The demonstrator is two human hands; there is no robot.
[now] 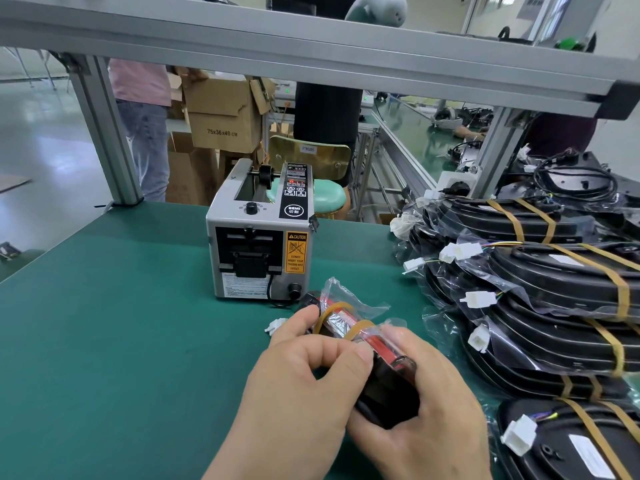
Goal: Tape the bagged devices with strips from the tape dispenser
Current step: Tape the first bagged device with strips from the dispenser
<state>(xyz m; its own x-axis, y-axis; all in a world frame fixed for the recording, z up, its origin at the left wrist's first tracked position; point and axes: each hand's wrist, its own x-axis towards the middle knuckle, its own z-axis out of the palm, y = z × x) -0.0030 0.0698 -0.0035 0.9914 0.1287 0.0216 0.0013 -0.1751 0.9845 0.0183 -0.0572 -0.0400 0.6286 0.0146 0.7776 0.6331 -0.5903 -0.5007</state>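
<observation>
Head view: bagged device [384, 372] before tape dispenser [258, 237], taped stack [554, 306] right.

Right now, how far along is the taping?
Done: the pile of bagged devices on the right already wears tan tape bands. In hand: the left hand and right hand grip one more bagged device, two strips around it. Left: no untaped device shows, so what remains is unclear.

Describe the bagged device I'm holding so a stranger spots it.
Over the green mat, before the grey tape dispenser, left hand and right hand grip one bagged device. Unlike the black stack beside it, it shows red through its bag.
</observation>
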